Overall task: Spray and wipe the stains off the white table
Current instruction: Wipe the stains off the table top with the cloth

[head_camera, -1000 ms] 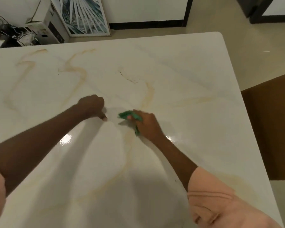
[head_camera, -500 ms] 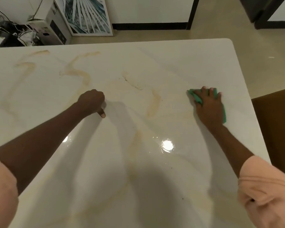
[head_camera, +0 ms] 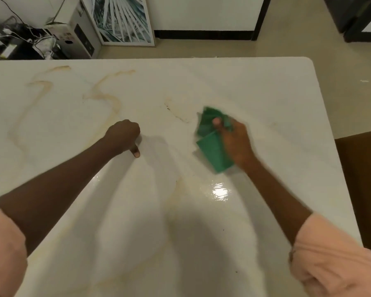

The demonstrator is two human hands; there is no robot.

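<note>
Right hand (head_camera: 236, 142): you clutch the green cloth (head_camera: 212, 146), centre-right, to scrub.
Left hand (head_camera: 122, 136): fisted, empty, bracing you on the white table (head_camera: 266, 93).
Stains (head_camera: 107, 95): upper left, unwiped.

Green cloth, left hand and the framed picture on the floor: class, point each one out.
green cloth (head_camera: 214, 154): head view, on its lower flat part beside the right hand.
left hand (head_camera: 122, 136): head view, on its back.
framed picture (head_camera: 120, 20): head view, on the printed leaves.

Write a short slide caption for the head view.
Right hand wipes the stained white table with a green cloth; left hand braces.
</note>
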